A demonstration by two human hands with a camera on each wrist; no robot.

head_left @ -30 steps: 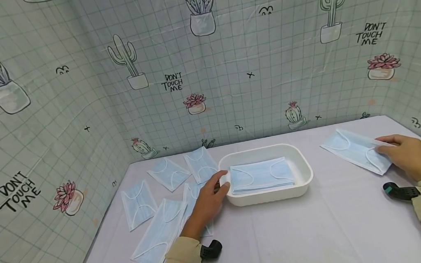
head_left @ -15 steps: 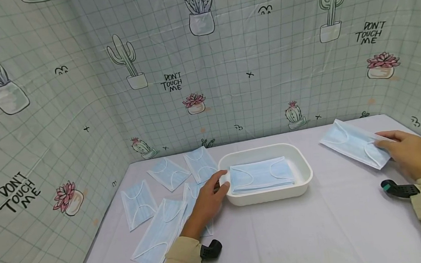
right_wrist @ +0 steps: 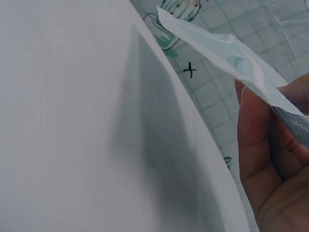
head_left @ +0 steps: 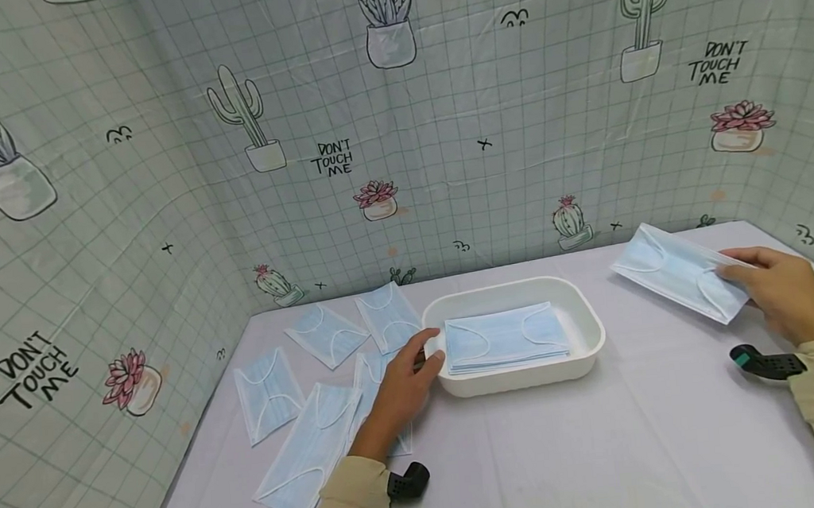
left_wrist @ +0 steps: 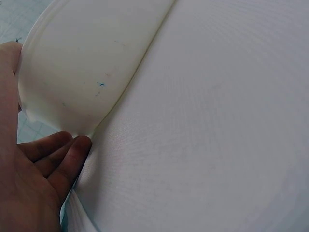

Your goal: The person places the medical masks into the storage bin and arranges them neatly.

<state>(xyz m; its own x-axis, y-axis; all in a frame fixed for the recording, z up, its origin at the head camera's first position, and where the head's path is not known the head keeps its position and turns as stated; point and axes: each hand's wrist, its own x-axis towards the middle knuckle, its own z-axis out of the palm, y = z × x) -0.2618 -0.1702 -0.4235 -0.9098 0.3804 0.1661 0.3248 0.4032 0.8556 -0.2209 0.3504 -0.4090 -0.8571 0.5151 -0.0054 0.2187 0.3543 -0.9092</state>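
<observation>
My right hand (head_left: 786,288) pinches a light blue disposable face mask (head_left: 677,269) by its right end, between thumb and fingers. In the right wrist view the mask (right_wrist: 227,55) tilts above the table, with its shadow below. A white plastic tray (head_left: 525,380) stands mid-table, holding a neat stack of face masks (head_left: 507,338) with ear loops showing. My left hand (head_left: 399,390) grips the tray's left end. From the left wrist, the thumb is up at the rim and the fingertips (left_wrist: 82,142) are low against the tray wall (left_wrist: 96,63).
Several loose masks lie left of the tray, among them one at the far left (head_left: 270,396), one near my left sleeve (head_left: 308,453) and one at the back (head_left: 388,315). The white-covered table (head_left: 573,448) meets a cactus-print cloth (head_left: 445,195) at its back and sides.
My right hand has lifted its mask up off the table, tilting it and shifting it slightly left. The left hand and the tray have stayed in place.
</observation>
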